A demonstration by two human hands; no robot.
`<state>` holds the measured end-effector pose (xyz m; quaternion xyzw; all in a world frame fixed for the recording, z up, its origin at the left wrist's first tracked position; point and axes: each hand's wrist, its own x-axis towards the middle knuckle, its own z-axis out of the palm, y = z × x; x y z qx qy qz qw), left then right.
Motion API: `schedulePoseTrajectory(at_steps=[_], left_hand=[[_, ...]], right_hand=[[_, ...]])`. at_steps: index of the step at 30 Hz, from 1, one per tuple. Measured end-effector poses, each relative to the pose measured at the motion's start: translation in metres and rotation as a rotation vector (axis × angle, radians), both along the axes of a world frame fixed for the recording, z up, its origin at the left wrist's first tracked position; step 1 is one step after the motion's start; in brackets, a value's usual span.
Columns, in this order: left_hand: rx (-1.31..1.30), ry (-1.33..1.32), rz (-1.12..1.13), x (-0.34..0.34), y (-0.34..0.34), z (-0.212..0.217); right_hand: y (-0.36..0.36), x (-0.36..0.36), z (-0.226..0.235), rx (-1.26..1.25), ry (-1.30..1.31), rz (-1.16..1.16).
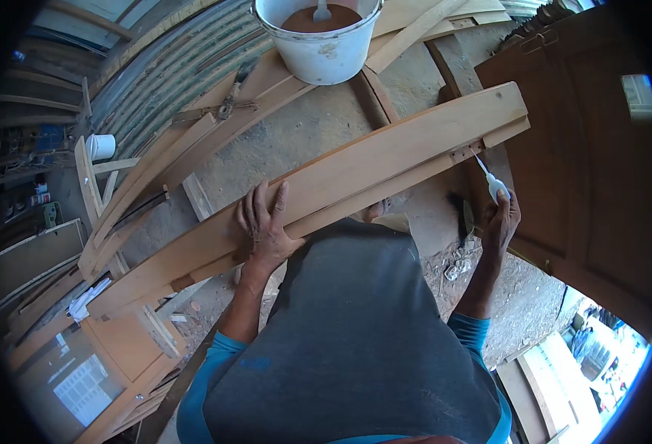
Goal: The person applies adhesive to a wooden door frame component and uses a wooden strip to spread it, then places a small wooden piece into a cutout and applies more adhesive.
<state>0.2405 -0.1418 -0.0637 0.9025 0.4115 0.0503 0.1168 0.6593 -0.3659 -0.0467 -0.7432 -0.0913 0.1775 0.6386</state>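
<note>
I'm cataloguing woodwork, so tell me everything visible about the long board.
The long board looks like smooth, pale brown wood, with a narrow stepped strip along its near edge, broken near the right end by a gap with small dark holes. It lies slantwise; the left grip rests on it and a white tool points at the gap.

Shirt front [340, 325], 6 o'clock: dark grey, smooth, plain. Marking [255, 363], 7 o'clock: small, blue. Left sleeve [211, 370], 7 o'clock, and right sleeve [472, 334], 4 o'clock: teal. Left grip [266, 233], right grip [500, 222]: both bare.
</note>
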Motion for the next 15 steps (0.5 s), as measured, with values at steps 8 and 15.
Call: schedulePoseTrajectory(at_steps=[8, 15], left_hand=[[-0.097, -0.060, 0.140, 0.029, -0.023, 0.007], [-0.016, -0.214, 0.223, 0.075, -0.055, 0.000]], right_hand=[[0.000, 0.034, 0.006, -0.162, -0.042, 0.114], [-0.020, 0.067, -0.004, 0.024, 0.225, 0.117]])
